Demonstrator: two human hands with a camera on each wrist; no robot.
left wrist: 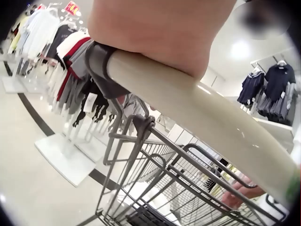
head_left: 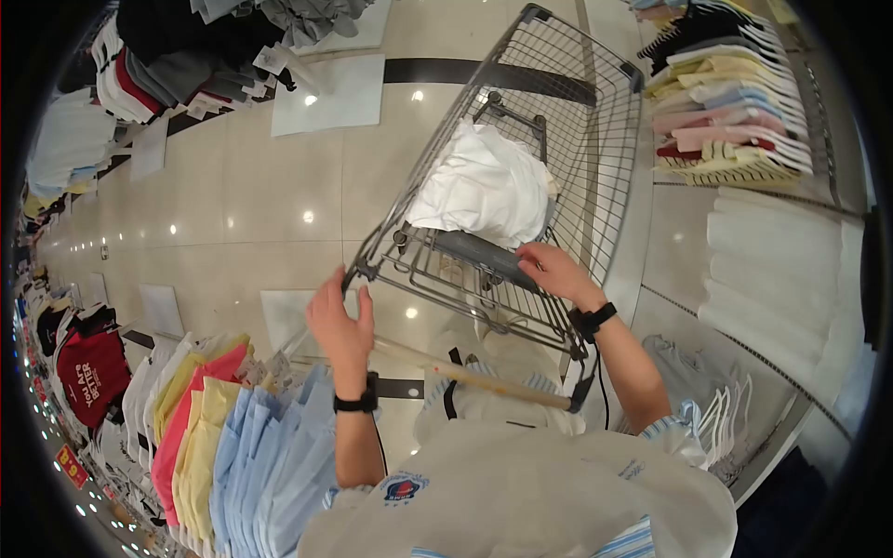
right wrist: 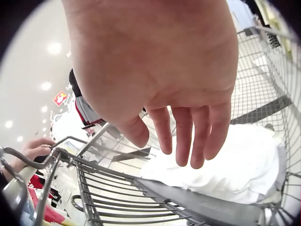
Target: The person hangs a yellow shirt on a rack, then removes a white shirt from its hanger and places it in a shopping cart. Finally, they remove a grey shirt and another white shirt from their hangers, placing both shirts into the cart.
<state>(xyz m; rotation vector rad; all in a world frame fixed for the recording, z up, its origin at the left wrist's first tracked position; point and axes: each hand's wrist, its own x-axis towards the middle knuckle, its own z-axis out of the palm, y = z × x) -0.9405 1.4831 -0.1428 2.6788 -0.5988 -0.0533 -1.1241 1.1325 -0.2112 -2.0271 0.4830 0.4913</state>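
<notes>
A wire shopping cart (head_left: pixel 595 158) stands in front of me, with a heap of white cloth (head_left: pixel 479 181) lying inside its basket. My left hand (head_left: pixel 339 321) is at the left end of the pale cart handle (head_left: pixel 474 377), thumb apart from the fingers. In the left wrist view the base of that hand (left wrist: pixel 155 28) lies over the handle, its fingers out of sight. My right hand (head_left: pixel 558 274) reaches over the near part of the basket, above the grey plastic flap (head_left: pixel 488 256). Its fingers (right wrist: pixel 183 136) hang down loosely with nothing between them, and overlap the white cloth in the right wrist view.
Racks of hanging clothes in blue, yellow and pink (head_left: pixel 270 456) stand close on my left. More folded-over hanging garments (head_left: pixel 730 112) and white clothes (head_left: pixel 772 270) line the right side. Pale tiled floor (head_left: pixel 279 205) with white rack bases (head_left: pixel 330 93) stretches ahead left.
</notes>
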